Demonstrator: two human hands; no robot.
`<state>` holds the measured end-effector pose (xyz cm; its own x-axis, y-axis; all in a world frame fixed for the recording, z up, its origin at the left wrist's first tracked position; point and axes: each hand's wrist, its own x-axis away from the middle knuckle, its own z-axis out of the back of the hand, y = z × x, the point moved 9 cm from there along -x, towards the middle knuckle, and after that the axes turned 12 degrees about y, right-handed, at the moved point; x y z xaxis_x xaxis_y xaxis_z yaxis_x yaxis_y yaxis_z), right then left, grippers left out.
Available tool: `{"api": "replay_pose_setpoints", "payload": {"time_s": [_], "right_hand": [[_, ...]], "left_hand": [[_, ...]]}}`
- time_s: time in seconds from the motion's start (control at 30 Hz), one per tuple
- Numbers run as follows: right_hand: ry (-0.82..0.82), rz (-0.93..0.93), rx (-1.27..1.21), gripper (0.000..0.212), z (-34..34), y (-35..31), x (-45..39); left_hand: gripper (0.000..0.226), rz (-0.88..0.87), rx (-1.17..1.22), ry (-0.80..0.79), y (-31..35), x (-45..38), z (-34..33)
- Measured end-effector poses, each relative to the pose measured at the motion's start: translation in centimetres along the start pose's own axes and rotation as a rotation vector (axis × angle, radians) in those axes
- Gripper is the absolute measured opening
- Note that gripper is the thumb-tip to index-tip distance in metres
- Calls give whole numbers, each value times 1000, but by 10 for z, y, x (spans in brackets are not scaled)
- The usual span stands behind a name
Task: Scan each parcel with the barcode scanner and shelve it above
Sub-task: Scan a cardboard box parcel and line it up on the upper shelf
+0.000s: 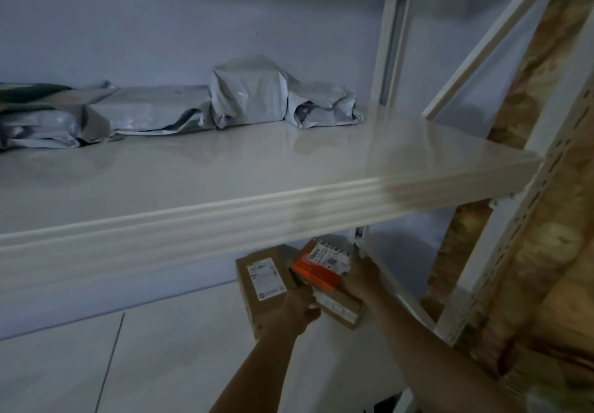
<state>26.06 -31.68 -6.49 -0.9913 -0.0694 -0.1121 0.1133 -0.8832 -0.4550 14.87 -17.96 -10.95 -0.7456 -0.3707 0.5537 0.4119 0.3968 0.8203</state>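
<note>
Gray bags [225, 104] sit on the top shelf [257, 168], and below it the left hand [300, 308] and right hand [361, 276] hold the orange parcel [316, 271] (no scanner shows), so lift it level, label up.

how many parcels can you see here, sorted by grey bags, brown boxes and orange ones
Grey poly-bag parcels on the upper shelf: 4
Brown cardboard boxes on the lower shelf: 2
Orange parcels: 1
Total: 7
</note>
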Motion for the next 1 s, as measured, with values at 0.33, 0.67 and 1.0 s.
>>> {"api": "replay_pose_setpoints", "payload": {"time_s": [0.33, 0.67, 1.0], "right_hand": [[-225, -55, 104, 77, -47, 17, -61], [-358, -296, 37, 75, -60, 55, -48], [-318, -482, -630, 64, -72, 80, 9]], "left_hand": [[27, 212, 119, -135, -38, -36, -27], [28, 207, -75, -49, -42, -43, -23], [71, 46, -53, 87, -42, -40, -23]]}}
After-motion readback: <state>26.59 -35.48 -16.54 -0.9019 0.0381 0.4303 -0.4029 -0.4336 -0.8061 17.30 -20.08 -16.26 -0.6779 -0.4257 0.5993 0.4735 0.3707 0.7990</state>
